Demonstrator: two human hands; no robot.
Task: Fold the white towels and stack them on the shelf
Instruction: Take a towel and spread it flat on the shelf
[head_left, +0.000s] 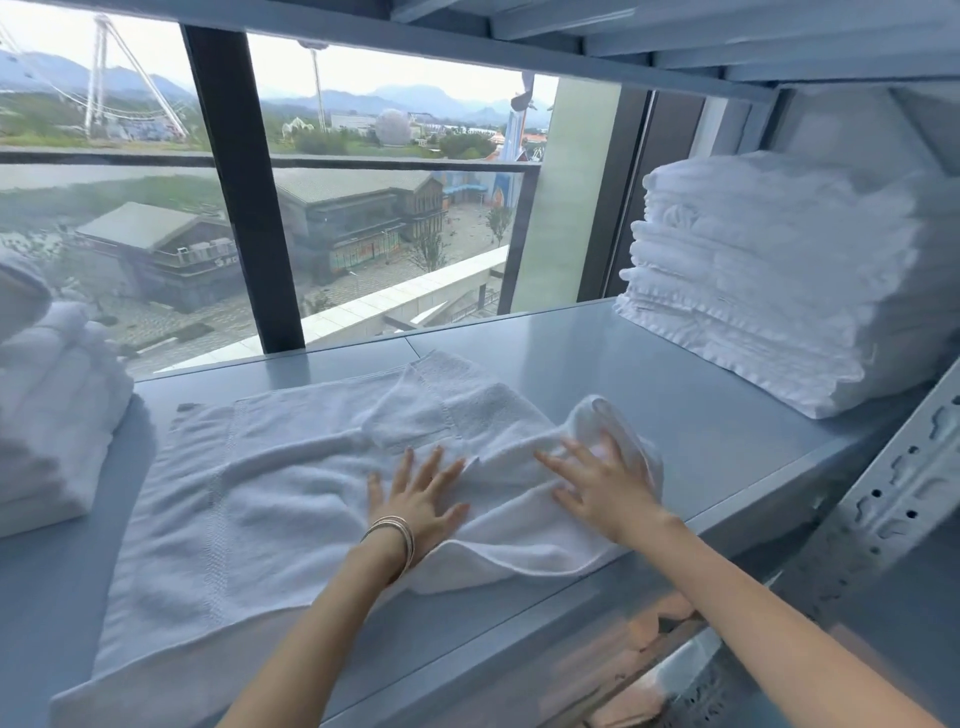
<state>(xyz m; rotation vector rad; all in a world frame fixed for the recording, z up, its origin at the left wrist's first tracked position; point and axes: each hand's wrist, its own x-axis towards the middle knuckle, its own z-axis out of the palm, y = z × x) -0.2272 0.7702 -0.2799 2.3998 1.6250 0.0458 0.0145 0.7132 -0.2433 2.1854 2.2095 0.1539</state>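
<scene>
I see the towel (291, 493) lying half spread on the shelf (649, 374). My left hand (415, 499) and right hand (597, 488) press flat on it, fingers wide, gripping nothing. A stack (769, 280) sits far right.

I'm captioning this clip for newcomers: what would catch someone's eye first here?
The left hand and right hand press flat on a partly folded white towel spread across the grey shelf. A tall stack of folded towels sits at the shelf's right end, and the window behind shows buildings and hills.
</scene>
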